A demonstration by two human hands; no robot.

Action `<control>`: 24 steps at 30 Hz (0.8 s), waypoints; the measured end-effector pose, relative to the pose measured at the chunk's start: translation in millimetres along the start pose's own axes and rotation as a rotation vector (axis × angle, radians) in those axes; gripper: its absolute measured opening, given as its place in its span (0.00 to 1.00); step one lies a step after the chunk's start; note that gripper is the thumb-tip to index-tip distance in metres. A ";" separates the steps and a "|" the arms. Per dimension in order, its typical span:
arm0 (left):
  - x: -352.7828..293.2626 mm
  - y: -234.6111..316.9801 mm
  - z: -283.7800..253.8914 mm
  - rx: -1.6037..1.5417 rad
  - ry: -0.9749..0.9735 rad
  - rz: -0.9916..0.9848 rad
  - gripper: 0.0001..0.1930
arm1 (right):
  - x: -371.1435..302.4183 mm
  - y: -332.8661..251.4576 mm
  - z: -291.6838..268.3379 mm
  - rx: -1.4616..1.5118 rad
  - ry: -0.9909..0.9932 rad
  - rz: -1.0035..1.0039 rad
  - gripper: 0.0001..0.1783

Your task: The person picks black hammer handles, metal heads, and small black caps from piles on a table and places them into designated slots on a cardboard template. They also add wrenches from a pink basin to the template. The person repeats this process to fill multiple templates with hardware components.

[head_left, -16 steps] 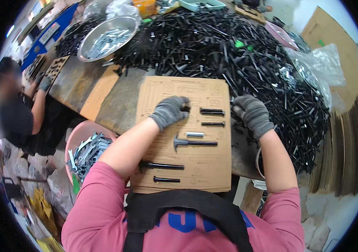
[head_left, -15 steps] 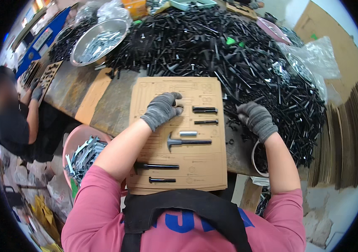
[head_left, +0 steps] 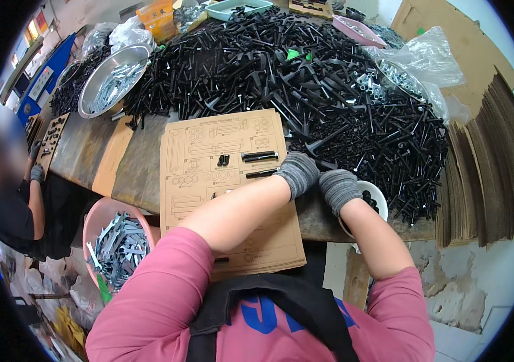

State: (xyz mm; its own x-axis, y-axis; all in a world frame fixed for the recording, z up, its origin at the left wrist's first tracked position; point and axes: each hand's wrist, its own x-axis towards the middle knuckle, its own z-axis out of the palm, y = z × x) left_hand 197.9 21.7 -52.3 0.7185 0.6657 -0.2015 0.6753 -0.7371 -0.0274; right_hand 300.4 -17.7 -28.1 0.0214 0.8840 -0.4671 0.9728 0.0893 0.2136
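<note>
My gloved left hand (head_left: 300,172) is closed at the near edge of the black hardware pile (head_left: 365,142), just past the right side of a printed cardboard sheet (head_left: 175,175). Close beside it, my gloved right hand (head_left: 338,186) is also curled. Whatever their fingers hold is hidden. On the sheet lie a small cluster of short black bolts (head_left: 223,160), a thick black bolt (head_left: 259,156) and a thinner black bolt (head_left: 261,173). My left forearm covers the sheet's middle; the end of another black piece (head_left: 222,260) shows below it.
A white bowl (head_left: 379,194) with black parts stands under my right wrist. A pink basin (head_left: 93,224) of wrenches is at left, a metal bowl (head_left: 88,96) of silver parts beyond. Cardboard sheets (head_left: 486,169) stand at right. A co-worker (head_left: 12,199) handles a board at far left.
My left hand has moved right, off the sheet to the pile's edge. My right hand has come in next to it. The short bolt cluster now shows where my left hand was. The view has shifted.
</note>
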 end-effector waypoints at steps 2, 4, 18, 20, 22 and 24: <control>4.2 0.9 -2.9 -0.006 -0.050 0.008 0.12 | 0.8 2.9 0.9 0.024 -0.007 0.011 0.14; 5.1 -0.1 -6.2 -0.017 -0.070 0.026 0.12 | 0.0 3.1 0.4 0.090 0.018 0.053 0.14; -16.9 -10.8 -28.2 -0.086 0.037 0.044 0.09 | 9.0 8.4 -0.6 0.152 0.100 -0.043 0.16; -29.2 -21.7 -32.6 -0.152 0.211 -0.040 0.08 | 19.3 21.1 -8.7 0.010 0.066 -0.164 0.15; -55.4 -41.5 -54.0 -0.253 0.202 -0.077 0.09 | -1.3 13.1 -37.2 0.105 0.096 -0.204 0.12; -81.3 -73.7 -48.8 -0.287 0.230 -0.158 0.11 | -4.0 17.7 -35.0 0.329 0.241 -0.280 0.11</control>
State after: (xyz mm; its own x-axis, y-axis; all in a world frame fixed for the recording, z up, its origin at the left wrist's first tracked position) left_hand 97.9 27.6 13.8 0.5984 0.8011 0.0088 0.7763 -0.5825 0.2410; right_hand 309.5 -3.6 7.5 -0.2670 0.9314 -0.2473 0.9557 0.2229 -0.1923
